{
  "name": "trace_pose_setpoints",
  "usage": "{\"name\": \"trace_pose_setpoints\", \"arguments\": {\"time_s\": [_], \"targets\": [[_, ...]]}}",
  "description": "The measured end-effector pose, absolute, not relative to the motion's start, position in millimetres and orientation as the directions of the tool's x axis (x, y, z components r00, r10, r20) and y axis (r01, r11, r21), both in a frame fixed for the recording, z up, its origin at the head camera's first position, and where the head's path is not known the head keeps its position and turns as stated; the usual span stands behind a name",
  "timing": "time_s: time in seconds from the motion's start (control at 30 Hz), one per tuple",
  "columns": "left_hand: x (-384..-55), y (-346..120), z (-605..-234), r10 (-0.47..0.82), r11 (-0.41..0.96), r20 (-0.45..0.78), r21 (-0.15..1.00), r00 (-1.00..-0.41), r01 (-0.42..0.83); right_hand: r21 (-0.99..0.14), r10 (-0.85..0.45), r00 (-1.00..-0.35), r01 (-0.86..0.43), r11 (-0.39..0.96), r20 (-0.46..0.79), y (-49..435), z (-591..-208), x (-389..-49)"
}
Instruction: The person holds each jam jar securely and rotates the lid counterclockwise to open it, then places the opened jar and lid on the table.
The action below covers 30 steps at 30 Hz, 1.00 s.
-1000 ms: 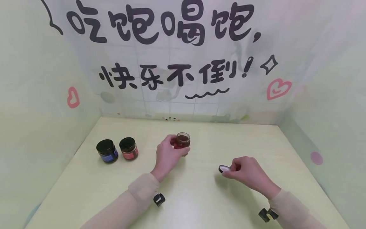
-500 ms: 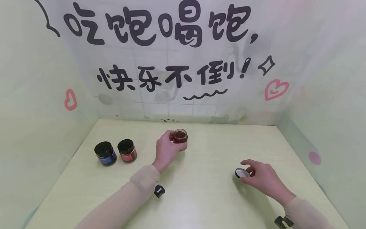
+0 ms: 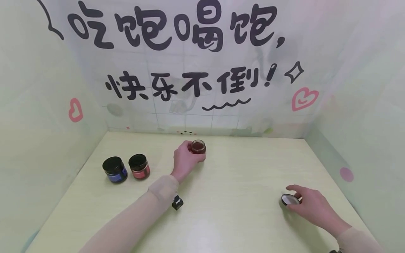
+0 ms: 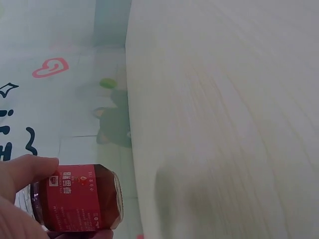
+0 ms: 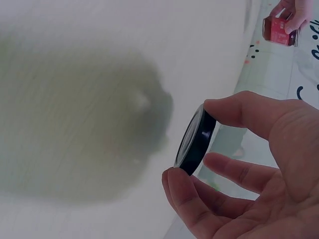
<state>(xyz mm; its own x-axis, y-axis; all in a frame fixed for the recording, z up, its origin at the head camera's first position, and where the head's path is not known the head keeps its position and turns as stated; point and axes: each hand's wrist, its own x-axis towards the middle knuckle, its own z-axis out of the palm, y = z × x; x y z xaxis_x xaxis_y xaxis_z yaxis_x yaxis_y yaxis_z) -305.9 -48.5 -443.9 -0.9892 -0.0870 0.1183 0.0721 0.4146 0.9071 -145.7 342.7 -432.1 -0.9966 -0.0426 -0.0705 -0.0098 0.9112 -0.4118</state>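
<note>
Left hand: the left hand (image 3: 186, 158) wraps thumb and fingers round the open, clear glass jar with a red label and dark reddish contents (image 4: 75, 199), gripping it firmly
Open jar: upright near the back edge of the table, right of the two lidded jars; its mouth faces up, uncovered, and the wrist view shows its base raised off the surface
Right hand: the right hand (image 3: 313, 209) pinches the round black lid with a pale inner face (image 5: 200, 142) between thumb and fingertips; another finger stands apart from the rim
Lid: tilted, above the right part of the pale wood-grain table (image 3: 227, 196), well apart from the open jar; a soft shadow falls below
Lidded jars: at left, a black-lidded glass jar with a blue label (image 3: 115, 171) stands just beside a black-lidded glass jar with a pinkish-red label (image 3: 139, 168); both upright
Sleeves: beige on both arms; a small black device (image 3: 178, 202) sits at the left wrist
Back wall: whitish, with large black Chinese lettering (image 3: 209, 30) and a pink heart outline (image 3: 295, 102) at right
</note>
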Motion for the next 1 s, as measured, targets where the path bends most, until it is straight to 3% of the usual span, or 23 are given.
{"name": "trace_pose_setpoints", "arguments": {"time_s": [1.0], "targets": [[-333,-44,-455,-0.102,0.487,0.082,0.873,-0.991,0.022,-0.277,-0.049,-0.996,-0.027,0.961,-0.074,383,-452,-135]]}}
